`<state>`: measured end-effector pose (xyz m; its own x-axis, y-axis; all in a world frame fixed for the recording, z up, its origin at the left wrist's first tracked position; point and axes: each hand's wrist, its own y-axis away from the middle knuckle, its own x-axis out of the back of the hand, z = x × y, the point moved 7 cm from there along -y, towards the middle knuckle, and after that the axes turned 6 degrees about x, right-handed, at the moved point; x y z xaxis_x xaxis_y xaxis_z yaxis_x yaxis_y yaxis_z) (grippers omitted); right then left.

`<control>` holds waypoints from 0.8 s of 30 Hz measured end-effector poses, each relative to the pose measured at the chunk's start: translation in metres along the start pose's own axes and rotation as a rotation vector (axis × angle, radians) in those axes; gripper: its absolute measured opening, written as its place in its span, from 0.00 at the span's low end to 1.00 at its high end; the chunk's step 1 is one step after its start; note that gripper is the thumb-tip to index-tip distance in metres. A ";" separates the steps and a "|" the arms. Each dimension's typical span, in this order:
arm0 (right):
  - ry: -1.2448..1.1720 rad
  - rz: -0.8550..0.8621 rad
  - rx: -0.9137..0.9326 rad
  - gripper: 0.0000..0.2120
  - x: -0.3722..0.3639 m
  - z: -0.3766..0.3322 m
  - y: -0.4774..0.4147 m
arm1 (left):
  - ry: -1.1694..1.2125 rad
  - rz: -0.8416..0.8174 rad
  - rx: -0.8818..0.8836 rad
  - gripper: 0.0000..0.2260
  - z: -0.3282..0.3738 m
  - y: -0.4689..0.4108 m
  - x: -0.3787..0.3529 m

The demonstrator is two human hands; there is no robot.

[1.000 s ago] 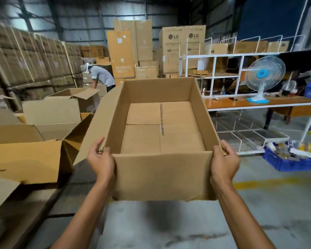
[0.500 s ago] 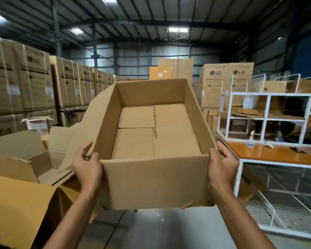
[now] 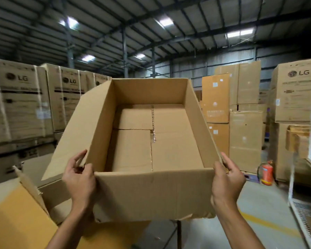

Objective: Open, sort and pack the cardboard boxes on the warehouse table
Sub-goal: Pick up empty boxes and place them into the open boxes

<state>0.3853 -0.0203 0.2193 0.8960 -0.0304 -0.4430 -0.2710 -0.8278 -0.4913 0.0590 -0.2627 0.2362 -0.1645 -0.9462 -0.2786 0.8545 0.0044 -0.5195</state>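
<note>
An open, empty brown cardboard box (image 3: 151,194) hangs in front of me, held up in the air and tilted so its taped bottom shows. My left hand (image 3: 79,178) grips its near left corner, thumb over the rim by the outward-folded left flap. My right hand (image 3: 226,182) grips the near right corner. More open cardboard boxes (image 3: 20,209) lie low at the left, below the held box.
Stacks of large LG cartons (image 3: 18,103) stand at the left, further stacks (image 3: 294,97) at the back right. A red fire extinguisher (image 3: 267,173) sits on the floor to the right. A white wire rack (image 3: 305,209) fills the right edge. Grey floor with a yellow line lies below.
The view has swung up and to the left. The box stays in both hands and sits higher against the warehouse roof; the orange shelf table and fan have left the frame.
</note>
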 end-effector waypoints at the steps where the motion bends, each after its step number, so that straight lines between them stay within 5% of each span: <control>1: -0.029 -0.025 -0.016 0.20 -0.011 0.012 -0.011 | -0.014 0.015 -0.007 0.19 -0.002 -0.002 -0.005; 10: -0.139 -0.276 -0.155 0.20 -0.114 0.088 -0.085 | -0.268 0.207 -0.117 0.18 0.000 -0.023 -0.029; 24: -0.276 -0.569 -0.239 0.22 -0.296 0.160 -0.064 | -0.387 0.413 -0.154 0.17 -0.031 -0.108 -0.001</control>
<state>0.0811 0.1312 0.2622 0.7447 0.5652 -0.3550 0.3308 -0.7745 -0.5392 -0.0483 -0.2524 0.2671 0.3833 -0.9054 -0.1824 0.7232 0.4171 -0.5504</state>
